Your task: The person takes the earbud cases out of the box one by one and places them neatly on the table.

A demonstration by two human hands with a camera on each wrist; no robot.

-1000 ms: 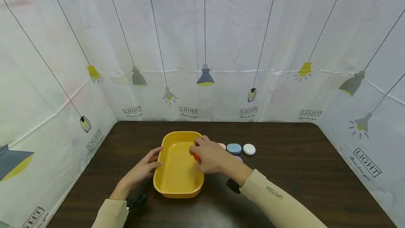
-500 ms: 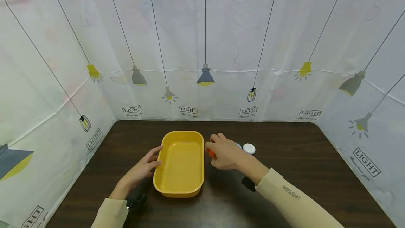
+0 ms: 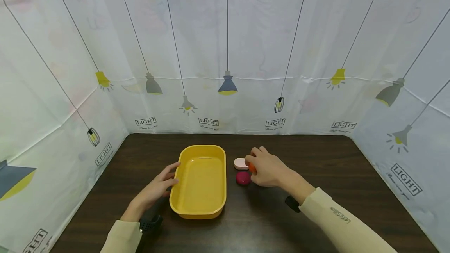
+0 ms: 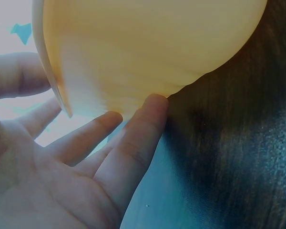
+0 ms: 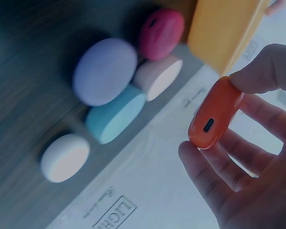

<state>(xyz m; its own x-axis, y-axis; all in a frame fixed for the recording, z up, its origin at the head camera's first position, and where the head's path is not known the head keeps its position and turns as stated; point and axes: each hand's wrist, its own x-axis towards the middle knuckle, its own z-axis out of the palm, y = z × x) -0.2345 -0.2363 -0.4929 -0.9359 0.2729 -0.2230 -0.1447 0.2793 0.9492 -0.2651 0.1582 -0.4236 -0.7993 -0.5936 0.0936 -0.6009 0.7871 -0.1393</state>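
Observation:
My right hand [image 3: 268, 171] pinches an orange earbud case [image 5: 214, 112] between thumb and fingertips, its charging port facing the wrist camera. It is held above the row of other cases, right of the yellow tray [image 3: 198, 186]. Beside the hand in the head view lie a pale pink case [image 3: 240, 164] and a magenta case [image 3: 242, 178]. Lavender [image 5: 105, 71], blue [image 5: 115, 114] and white [image 5: 65, 157] cases show in the right wrist view, hidden behind my hand in the head view. With fingers extended, my left hand [image 3: 156, 186] touches the tray's left side.
The dark wooden table [image 3: 316, 159] carries the tray left of its middle. A white curtain [image 3: 260, 50] printed with lamps surrounds the table at the back and both sides.
My right hand has moved right, away from the tray's right rim, carrying the orange earbud case. It uncovers the pale pink and magenta cases and covers the others. My left hand stays at the tray.

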